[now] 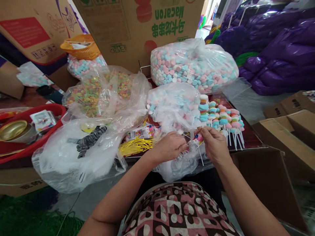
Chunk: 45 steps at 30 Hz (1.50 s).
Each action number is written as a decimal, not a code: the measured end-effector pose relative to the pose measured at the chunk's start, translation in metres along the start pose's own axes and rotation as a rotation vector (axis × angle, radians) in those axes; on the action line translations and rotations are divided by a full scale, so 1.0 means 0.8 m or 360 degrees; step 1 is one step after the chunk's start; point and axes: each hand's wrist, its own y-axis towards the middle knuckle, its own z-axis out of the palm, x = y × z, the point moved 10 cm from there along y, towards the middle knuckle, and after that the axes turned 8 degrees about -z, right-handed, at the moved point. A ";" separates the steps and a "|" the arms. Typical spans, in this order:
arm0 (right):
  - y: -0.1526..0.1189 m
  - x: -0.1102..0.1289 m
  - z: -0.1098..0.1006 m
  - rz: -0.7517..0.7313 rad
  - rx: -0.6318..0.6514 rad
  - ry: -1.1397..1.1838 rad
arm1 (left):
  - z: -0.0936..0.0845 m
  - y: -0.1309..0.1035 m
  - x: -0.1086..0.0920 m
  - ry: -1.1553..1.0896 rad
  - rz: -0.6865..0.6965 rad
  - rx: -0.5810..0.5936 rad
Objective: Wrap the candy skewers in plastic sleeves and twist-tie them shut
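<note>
My left hand is closed, thumb and fingers pressed together; whatever lies in them is hidden. To its right my right hand pinches a small printed plastic wrapper between thumb and fingertips. A white stick slants down below that wrapper. Just beyond my right hand lie several marshmallow skewers in blue, pink and white, their white sticks pointing toward me. Gold twist ties are heaped left of my left hand, with printed wrappers behind them. An open bag of marshmallows sits straight ahead.
A large marshmallow bag stands at the back, bags of colourful gummies to the left. Nearer are a plastic bag with a dark striped cloth and a red basin. Cardboard boxes flank the table's right side.
</note>
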 end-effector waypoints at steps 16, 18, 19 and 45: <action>0.016 0.013 0.003 -0.0147 0.0080 0.0040 | -0.022 -0.014 0.042 0.0012 -0.0398 -0.0064; 0.014 0.012 0.004 -0.0137 0.0094 0.0040 | -0.026 -0.011 0.031 -0.0061 -0.0382 -0.0106; 0.013 0.011 0.004 -0.0135 0.0099 0.0038 | -0.027 -0.008 0.026 -0.0075 -0.0384 -0.0109; 0.000 0.004 0.012 -0.0122 0.0168 -0.0134 | 0.000 0.063 0.115 0.0462 -0.1051 0.0037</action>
